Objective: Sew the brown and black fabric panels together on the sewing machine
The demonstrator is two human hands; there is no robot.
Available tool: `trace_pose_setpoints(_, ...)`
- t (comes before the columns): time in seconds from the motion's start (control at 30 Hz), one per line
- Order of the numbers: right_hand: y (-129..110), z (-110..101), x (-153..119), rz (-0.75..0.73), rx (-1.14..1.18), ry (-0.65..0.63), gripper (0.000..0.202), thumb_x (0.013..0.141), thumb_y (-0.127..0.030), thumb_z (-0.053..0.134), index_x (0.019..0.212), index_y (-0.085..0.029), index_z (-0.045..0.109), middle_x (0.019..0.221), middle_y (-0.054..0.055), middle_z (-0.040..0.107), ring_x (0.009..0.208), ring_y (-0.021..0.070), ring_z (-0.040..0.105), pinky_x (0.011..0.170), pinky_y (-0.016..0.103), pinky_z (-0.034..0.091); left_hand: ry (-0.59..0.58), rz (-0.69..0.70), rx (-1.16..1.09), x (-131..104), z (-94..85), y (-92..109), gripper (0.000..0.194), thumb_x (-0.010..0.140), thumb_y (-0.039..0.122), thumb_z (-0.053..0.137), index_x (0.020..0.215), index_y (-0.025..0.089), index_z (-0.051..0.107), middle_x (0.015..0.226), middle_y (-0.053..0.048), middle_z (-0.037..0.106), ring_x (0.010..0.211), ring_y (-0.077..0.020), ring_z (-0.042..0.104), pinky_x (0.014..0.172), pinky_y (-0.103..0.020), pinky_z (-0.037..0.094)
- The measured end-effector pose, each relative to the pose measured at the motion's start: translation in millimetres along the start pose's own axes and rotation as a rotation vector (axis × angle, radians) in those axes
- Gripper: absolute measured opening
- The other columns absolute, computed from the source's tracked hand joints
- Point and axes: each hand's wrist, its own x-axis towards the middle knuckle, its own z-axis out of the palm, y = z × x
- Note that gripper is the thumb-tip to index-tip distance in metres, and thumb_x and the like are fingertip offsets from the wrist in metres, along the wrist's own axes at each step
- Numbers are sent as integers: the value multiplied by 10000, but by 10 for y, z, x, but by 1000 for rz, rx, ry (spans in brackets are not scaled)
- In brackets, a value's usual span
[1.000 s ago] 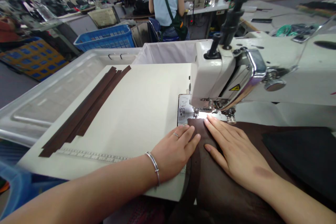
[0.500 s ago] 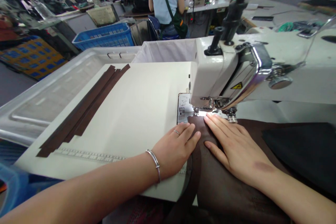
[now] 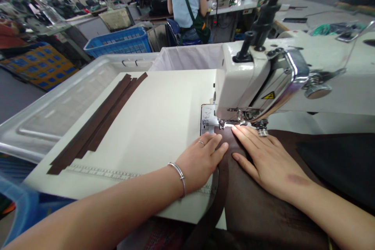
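My left hand (image 3: 197, 161), with a ring and a silver bracelet, lies palm down on a narrow dark brown strip (image 3: 223, 179), fingers extended close together. The strip curves along the edge of a larger brown leather-like piece (image 3: 249, 203). My right hand (image 3: 263, 160) rests flat on this piece, fingers stretched and thumb apart. Both hands' fingertips are just in front of the presser foot (image 3: 222, 124) of a white sewing machine (image 3: 243, 82). The material's front edge reaches the foot; the needle point cannot be made out.
Several brown strips (image 3: 99, 121) lie on the white table (image 3: 164, 113), behind a printed ruler scale (image 3: 102, 172). A black piece (image 3: 336, 160) lies at right. Beyond are a clear plastic tub (image 3: 38, 133), a blue crate (image 3: 120, 42) and a seated person (image 3: 187, 4).
The view has shifted slightly, so everything sits a little further right. Both hands keep nearly the same place on the brown material beside the presser foot.
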Motion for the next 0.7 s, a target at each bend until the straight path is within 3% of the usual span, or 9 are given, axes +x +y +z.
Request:
trace_pose_setpoints(0.2,38,27,12,-7,11,4,653,938,-550,309,1475,-182,265,1450,117,406,1336,279,348,1036,460,329,-13,11,10,26,-3,-9,425,934,154,384,1351,74,380,1373,-164,423,1323,-267,353,1147,-443,289)
trace_pose_setpoints(0.43,15,11,28,-19,4,7,626,945,-516,318,1472,-182,272,1458,118,397,1363,263,308,1048,451,316,31,18,25,39,-26,-17,418,910,175,438,1315,69,439,1334,-179,436,1252,-285,417,1098,-439,362)
trace_pose_setpoints(0.7,64,85,57,-21,24,20,630,940,-520,341,1481,-211,251,1483,99,361,1381,248,274,1065,451,309,18,-17,-3,62,15,-37,414,934,205,412,1341,128,428,1367,-142,444,1278,-238,417,1133,-443,308)
